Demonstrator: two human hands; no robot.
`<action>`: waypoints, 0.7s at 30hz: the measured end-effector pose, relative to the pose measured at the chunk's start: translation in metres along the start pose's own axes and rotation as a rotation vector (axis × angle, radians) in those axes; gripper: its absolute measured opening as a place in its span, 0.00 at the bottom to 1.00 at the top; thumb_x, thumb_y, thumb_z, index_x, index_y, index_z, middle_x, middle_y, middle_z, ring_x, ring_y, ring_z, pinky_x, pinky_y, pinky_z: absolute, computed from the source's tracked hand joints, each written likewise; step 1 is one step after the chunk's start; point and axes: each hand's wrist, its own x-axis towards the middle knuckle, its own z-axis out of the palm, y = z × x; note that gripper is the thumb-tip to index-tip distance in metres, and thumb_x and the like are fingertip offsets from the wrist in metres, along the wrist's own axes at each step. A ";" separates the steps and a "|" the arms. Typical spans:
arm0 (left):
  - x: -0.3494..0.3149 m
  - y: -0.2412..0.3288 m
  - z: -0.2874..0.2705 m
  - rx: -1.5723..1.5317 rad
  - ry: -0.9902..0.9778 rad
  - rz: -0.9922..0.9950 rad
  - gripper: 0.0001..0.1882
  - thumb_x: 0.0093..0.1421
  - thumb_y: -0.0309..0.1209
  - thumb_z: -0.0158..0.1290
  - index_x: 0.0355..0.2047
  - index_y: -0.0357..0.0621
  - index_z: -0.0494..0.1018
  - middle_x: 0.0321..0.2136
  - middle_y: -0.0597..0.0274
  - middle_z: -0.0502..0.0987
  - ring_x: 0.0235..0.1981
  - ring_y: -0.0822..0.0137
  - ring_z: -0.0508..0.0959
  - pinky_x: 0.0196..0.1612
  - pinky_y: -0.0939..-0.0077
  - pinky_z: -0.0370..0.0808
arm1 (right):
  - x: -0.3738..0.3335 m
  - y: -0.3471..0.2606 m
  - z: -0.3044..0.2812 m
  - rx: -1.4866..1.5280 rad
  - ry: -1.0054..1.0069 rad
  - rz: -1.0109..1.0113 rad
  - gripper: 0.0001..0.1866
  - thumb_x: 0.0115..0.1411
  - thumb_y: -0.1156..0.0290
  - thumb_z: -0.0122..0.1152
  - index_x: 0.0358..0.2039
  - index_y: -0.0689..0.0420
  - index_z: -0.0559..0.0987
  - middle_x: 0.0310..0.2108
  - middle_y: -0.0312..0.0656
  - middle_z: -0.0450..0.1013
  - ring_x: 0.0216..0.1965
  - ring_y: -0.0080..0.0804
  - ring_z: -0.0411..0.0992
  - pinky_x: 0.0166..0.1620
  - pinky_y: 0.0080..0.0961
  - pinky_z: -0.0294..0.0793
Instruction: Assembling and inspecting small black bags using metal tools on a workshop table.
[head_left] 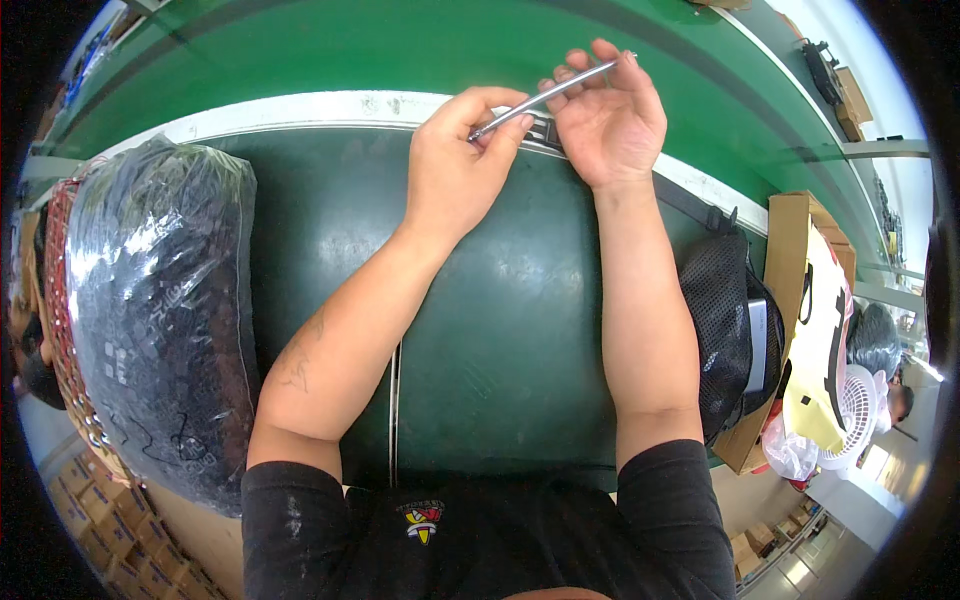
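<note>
A thin silver metal rod (560,90), perhaps a pen or a telescopic rod, slants up to the right between my two hands above the far edge of the dark green tabletop (510,320). My left hand (460,160) pinches its lower left end between thumb and fingers. Palm up, my right hand (612,125) has its fingers curled, and the upper end of the rod lies between its thumb and fingertips. A small black clip or buckle (545,132) shows between the hands at the table's edge, partly covered.
On the left lies a large clear plastic bag (160,310) with dark contents. A black mesh bag (720,330) and a cardboard box (790,270) stand on the right, near a white basket (855,415). Beyond the white edge strip (330,108) runs a green surface (400,50).
</note>
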 end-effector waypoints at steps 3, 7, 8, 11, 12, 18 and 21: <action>-0.001 0.003 0.000 0.017 0.017 0.016 0.07 0.56 0.28 0.59 0.36 0.43 0.78 0.18 0.68 0.70 0.19 0.78 0.67 0.23 0.81 0.65 | -0.001 0.000 0.000 -0.019 -0.009 0.000 0.11 0.59 0.63 0.59 0.37 0.56 0.79 0.33 0.43 0.76 0.39 0.35 0.73 0.45 0.40 0.73; -0.004 0.007 0.000 -0.005 -0.026 -0.006 0.08 0.56 0.27 0.60 0.37 0.42 0.78 0.18 0.68 0.70 0.19 0.78 0.67 0.23 0.81 0.64 | -0.005 -0.003 0.000 -0.036 -0.021 -0.004 0.11 0.59 0.62 0.60 0.36 0.56 0.79 0.33 0.42 0.76 0.39 0.35 0.73 0.46 0.40 0.72; -0.004 0.007 0.000 -0.013 -0.030 -0.006 0.08 0.56 0.27 0.60 0.37 0.42 0.78 0.19 0.68 0.71 0.20 0.78 0.67 0.23 0.81 0.65 | -0.005 -0.003 0.000 -0.040 -0.029 -0.006 0.11 0.59 0.62 0.60 0.37 0.56 0.79 0.33 0.42 0.76 0.38 0.34 0.73 0.46 0.39 0.72; -0.003 0.008 -0.001 -0.023 -0.029 0.000 0.08 0.56 0.27 0.59 0.37 0.41 0.78 0.20 0.67 0.73 0.21 0.79 0.68 0.24 0.82 0.66 | -0.003 -0.001 -0.001 -0.053 -0.047 -0.005 0.12 0.59 0.62 0.61 0.37 0.57 0.78 0.32 0.41 0.75 0.38 0.33 0.73 0.46 0.38 0.72; -0.002 0.009 -0.001 -0.016 -0.021 0.007 0.08 0.57 0.27 0.59 0.37 0.41 0.78 0.21 0.66 0.75 0.21 0.79 0.69 0.25 0.82 0.67 | -0.003 -0.001 -0.001 -0.063 -0.057 -0.005 0.12 0.59 0.62 0.61 0.38 0.57 0.78 0.32 0.41 0.74 0.37 0.33 0.72 0.46 0.38 0.72; -0.001 0.008 -0.002 -0.039 -0.036 0.011 0.09 0.58 0.27 0.57 0.39 0.40 0.79 0.26 0.65 0.79 0.23 0.78 0.71 0.26 0.83 0.68 | -0.001 0.003 -0.001 -0.107 -0.072 -0.018 0.15 0.61 0.59 0.60 0.38 0.58 0.78 0.32 0.41 0.74 0.37 0.31 0.72 0.47 0.36 0.72; -0.001 0.007 -0.002 -0.034 -0.036 -0.001 0.09 0.58 0.27 0.57 0.39 0.40 0.79 0.26 0.64 0.79 0.23 0.78 0.71 0.27 0.83 0.69 | 0.000 0.005 -0.001 -0.126 -0.087 -0.031 0.17 0.62 0.58 0.59 0.39 0.60 0.78 0.32 0.42 0.74 0.37 0.32 0.72 0.46 0.35 0.73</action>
